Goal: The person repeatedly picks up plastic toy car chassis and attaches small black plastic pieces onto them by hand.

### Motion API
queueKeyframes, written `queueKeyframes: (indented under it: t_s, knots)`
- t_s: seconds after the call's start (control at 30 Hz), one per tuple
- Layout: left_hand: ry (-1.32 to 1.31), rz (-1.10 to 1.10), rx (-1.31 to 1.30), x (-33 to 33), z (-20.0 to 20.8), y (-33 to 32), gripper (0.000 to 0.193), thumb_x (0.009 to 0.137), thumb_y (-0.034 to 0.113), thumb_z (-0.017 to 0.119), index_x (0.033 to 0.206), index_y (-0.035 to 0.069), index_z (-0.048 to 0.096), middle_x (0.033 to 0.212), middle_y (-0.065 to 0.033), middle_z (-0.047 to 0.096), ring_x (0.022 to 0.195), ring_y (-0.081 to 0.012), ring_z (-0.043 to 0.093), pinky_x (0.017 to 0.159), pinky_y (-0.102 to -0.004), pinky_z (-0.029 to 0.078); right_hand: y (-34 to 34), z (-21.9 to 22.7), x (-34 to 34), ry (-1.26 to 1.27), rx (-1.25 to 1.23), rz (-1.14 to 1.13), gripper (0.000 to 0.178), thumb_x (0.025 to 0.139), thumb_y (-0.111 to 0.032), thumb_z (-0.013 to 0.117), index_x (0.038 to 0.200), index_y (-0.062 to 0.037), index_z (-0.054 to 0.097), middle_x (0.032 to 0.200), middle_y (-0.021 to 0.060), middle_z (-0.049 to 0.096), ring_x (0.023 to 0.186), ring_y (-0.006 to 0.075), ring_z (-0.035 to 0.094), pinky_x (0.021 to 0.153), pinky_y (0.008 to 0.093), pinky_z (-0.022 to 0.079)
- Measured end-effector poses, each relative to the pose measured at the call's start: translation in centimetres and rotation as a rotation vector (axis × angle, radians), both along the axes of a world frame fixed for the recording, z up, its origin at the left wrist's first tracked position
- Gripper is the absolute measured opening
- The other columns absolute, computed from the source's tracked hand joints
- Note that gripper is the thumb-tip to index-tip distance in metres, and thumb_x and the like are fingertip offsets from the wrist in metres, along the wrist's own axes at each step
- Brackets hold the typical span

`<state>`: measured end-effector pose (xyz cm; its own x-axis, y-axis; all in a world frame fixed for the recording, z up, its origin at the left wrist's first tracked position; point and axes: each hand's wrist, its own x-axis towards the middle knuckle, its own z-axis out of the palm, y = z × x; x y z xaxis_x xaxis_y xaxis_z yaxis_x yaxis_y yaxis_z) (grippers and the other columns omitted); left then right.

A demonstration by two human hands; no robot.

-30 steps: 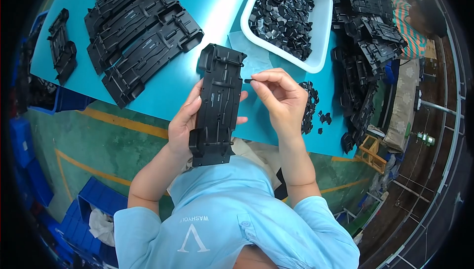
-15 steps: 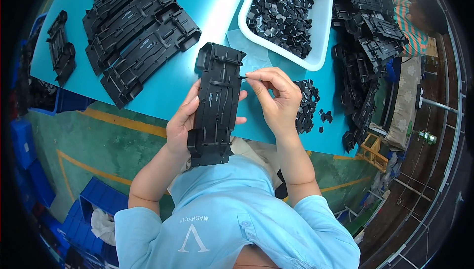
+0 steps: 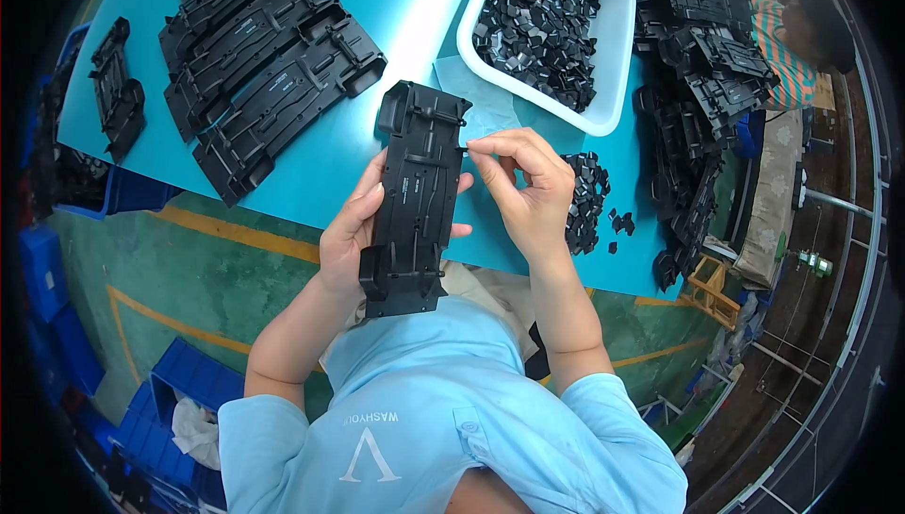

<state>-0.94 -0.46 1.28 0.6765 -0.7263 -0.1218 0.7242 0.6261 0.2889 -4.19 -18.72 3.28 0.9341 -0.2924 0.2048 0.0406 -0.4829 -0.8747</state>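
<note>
A long black moulded plastic chassis plate (image 3: 412, 198) is held up over the table's near edge, tilted slightly. My left hand (image 3: 351, 222) is closed around it, thumb on its left side and fingertips showing past its right edge. At the plate's upper right edge, my right hand (image 3: 530, 189) pinches a small black plastic piece (image 3: 465, 148), mostly covered by the fingertips. Whether that piece touches the plate I cannot tell. Beside my right hand lies a heap of small black plastic pieces (image 3: 586, 203), with a few loose ones next to it.
On the blue table (image 3: 311, 195) a white tub (image 3: 617, 90) holds many more small pieces. Rows of similar chassis plates (image 3: 283, 90) lie at the far left, and a pile of them (image 3: 688, 108) at the right. Blue crates (image 3: 193, 377) stand on the floor at left. Another person's striped sleeve (image 3: 782, 47) shows far right.
Almost nothing differs. The chassis plate and my left hand have shifted very slightly to the right; my right hand keeps its pinch at the plate's edge.
</note>
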Motion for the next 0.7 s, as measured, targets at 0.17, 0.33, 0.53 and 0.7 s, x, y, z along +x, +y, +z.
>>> queueKeyframes:
  t_s: [0.17, 0.33, 0.53, 0.7]
  knots:
    - [-0.031, -0.002, 0.041, -0.01, -0.06, -0.02, 0.057, 0.098, 0.023, 0.032, 0.146, 0.000, 0.013, 0.143, -0.0267, 0.035, 0.133, -0.0395, 0.041, 0.096, -0.0579, 0.049, 0.04, 0.08, 0.36, -0.046, -0.155, 0.036, 0.016, 0.077, 0.004, 0.069, 0.089, -0.0058, 0.072, 0.082, 0.0030, 0.066, 0.058, 0.0069, 0.052, 0.051, 0.0211, 0.040]
    - [-0.060, -0.026, 0.078, 0.01, -0.28, 0.28, 0.058, 0.098, 0.023, 0.033, 0.146, -0.001, 0.013, 0.143, -0.0270, 0.036, 0.132, -0.0394, 0.042, 0.095, -0.0568, 0.050, 0.02, 0.65, 0.69, -0.016, -0.206, 0.069, 0.018, 0.074, 0.005, 0.068, 0.089, -0.0054, 0.072, 0.081, 0.0035, 0.066, 0.058, 0.0078, 0.052, 0.051, 0.0216, 0.041]
    - [-0.095, -0.048, 0.087, -0.02, -0.22, 0.40, 0.058, 0.097, 0.023, 0.035, 0.146, -0.001, 0.014, 0.141, -0.0273, 0.037, 0.131, -0.0389, 0.044, 0.094, -0.0542, 0.052, 0.02, 0.72, 0.75, -0.013, -0.215, 0.085, 0.018, 0.074, 0.005, 0.068, 0.088, -0.0051, 0.072, 0.081, 0.0038, 0.066, 0.056, 0.0080, 0.053, 0.050, 0.0219, 0.042]
    - [-0.079, -0.022, 0.127, 0.01, 0.22, -0.19, 0.059, 0.097, 0.023, 0.036, 0.146, -0.001, 0.015, 0.140, -0.0266, 0.039, 0.130, -0.0390, 0.045, 0.093, -0.0521, 0.053, 0.05, 0.81, 0.35, -0.017, -0.197, 0.046, 0.018, 0.074, 0.005, 0.068, 0.088, -0.0051, 0.072, 0.082, 0.0042, 0.066, 0.055, 0.0082, 0.053, 0.049, 0.0222, 0.042]
